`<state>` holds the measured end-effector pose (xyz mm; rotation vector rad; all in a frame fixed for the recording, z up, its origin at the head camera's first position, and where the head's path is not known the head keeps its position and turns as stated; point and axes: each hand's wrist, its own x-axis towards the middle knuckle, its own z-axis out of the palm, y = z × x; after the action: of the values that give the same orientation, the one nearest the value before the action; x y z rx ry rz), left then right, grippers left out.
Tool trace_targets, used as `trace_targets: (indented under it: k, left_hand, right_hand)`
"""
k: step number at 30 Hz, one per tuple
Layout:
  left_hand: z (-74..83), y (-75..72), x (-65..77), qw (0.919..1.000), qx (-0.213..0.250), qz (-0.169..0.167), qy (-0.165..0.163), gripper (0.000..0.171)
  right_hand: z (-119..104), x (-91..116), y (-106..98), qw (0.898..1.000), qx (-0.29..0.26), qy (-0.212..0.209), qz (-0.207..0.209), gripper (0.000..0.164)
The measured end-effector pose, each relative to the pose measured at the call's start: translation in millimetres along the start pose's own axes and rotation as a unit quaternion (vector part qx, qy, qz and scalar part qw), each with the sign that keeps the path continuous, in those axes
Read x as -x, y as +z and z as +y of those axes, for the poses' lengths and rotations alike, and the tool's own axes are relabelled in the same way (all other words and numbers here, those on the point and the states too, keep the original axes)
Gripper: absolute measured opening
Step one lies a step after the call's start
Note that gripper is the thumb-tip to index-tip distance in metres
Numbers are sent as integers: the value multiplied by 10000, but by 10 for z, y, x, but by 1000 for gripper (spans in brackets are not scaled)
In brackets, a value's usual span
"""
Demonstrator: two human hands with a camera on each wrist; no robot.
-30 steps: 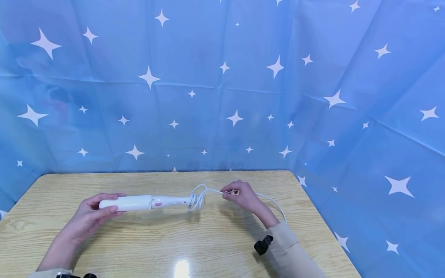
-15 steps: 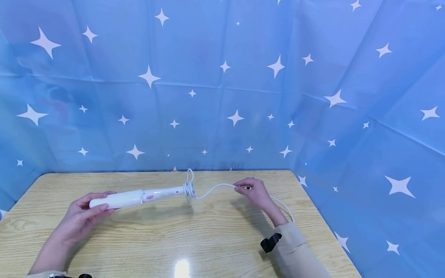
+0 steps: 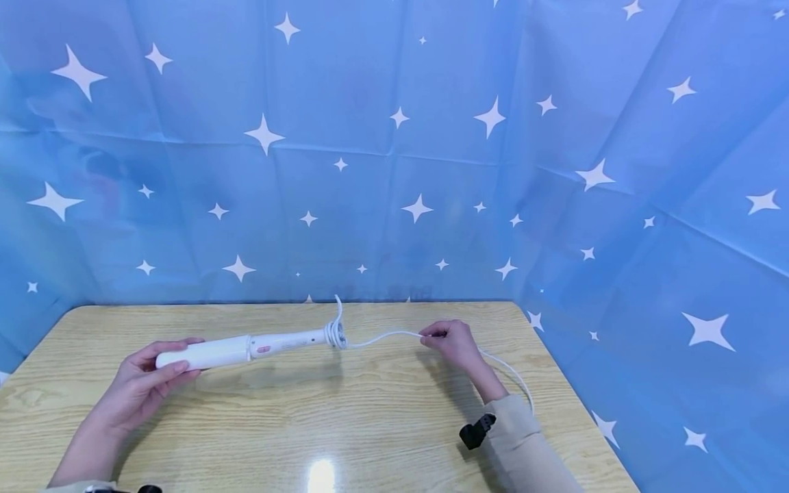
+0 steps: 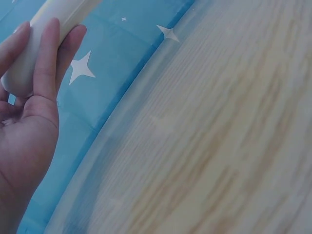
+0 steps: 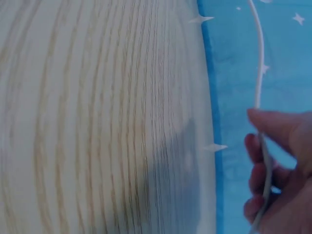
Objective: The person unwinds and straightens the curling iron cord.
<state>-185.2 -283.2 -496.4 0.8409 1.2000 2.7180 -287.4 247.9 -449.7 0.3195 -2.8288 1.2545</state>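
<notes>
My left hand (image 3: 138, 383) grips the thick rounded end of a white hair styling iron (image 3: 216, 352), thumb on the near side and fingers behind. In the left wrist view that rounded end (image 4: 22, 73) lies between thumb and fingers. The iron is held over the table, its slim handle with a pink button (image 3: 264, 349) pointing right and slightly up. Several turns of white cord (image 3: 335, 335) circle the handle's tip, and one bit sticks upward. My right hand (image 3: 453, 346) pinches the cord farther along; in the right wrist view the cord (image 5: 261, 53) runs between thumb and fingers and across the palm.
Both hands are above a light wood-grain table (image 3: 296, 424). A blue curtain with white stars (image 3: 382, 171) hangs behind it and along the right side. The cord's free stretch (image 3: 511, 373) trails past the right wrist and sleeve (image 3: 524, 438).
The iron and my left hand have shifted left, and its handle end has tilted up. My right hand has moved right, drawing the cord into a longer span. The cord's loops have bunched closer around the tip.
</notes>
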Motion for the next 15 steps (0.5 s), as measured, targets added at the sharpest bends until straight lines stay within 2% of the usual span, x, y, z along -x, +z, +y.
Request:
trace_targets:
  k: [7,12,15]
  left_hand:
    - [-30,-1,-7,9999,-45,-151,-1,53]
    - [-10,2,-12,9993,134,-344,5,54]
    - [-5,-5,-20,9994,119,-336,-39,54]
  right_hand:
    - [14,17,23,9975,421,569,63,5]
    - [-11,18,-8,9971,400,629,157,5]
    - [0,17,-35,9976,362,568,159,6]
